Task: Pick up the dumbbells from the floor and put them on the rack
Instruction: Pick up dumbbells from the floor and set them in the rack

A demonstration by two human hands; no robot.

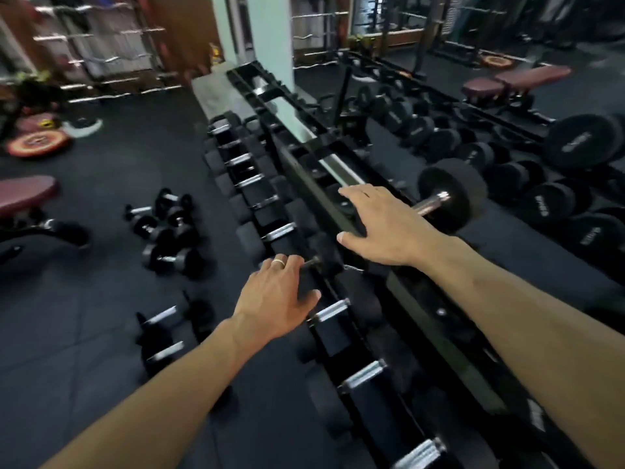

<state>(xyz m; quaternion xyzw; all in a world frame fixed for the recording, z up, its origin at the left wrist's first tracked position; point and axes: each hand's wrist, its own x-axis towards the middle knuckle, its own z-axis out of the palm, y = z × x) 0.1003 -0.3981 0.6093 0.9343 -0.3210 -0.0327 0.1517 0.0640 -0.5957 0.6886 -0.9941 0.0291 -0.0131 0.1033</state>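
The left hand (pixel 282 292) seems to pinch a small black dumbbell (pixel 321 257) at the long black steel rack (pixel 439 336)'s front edge; the right hand (pixel 382 225) rests spread on its top rail.

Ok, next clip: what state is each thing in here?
Left hand: fingers on a racked dumbbell's handle.
Right hand: open, resting on the rack's top rail.
Big dumbbell: on the top rail.
Small dumbbells: still on the floor.
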